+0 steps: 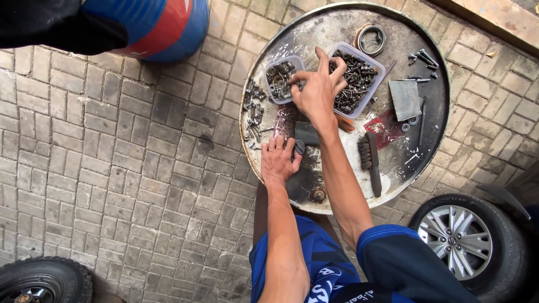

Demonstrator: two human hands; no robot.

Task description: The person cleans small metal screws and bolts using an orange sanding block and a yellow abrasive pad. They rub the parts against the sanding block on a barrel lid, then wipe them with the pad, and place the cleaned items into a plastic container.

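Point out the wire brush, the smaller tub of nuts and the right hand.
wire brush (368, 154), head view, on the bristles.
smaller tub of nuts (276, 84), head view, on its contents.
right hand (318, 92), head view, on its back.

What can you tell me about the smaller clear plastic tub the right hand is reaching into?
The smaller clear plastic tub is square with rounded corners, open-topped and upright on the round grey metal drum top. It holds dark nuts and small fasteners. It sits left of a larger clear plastic tub. The right hand pinches at its right edge.
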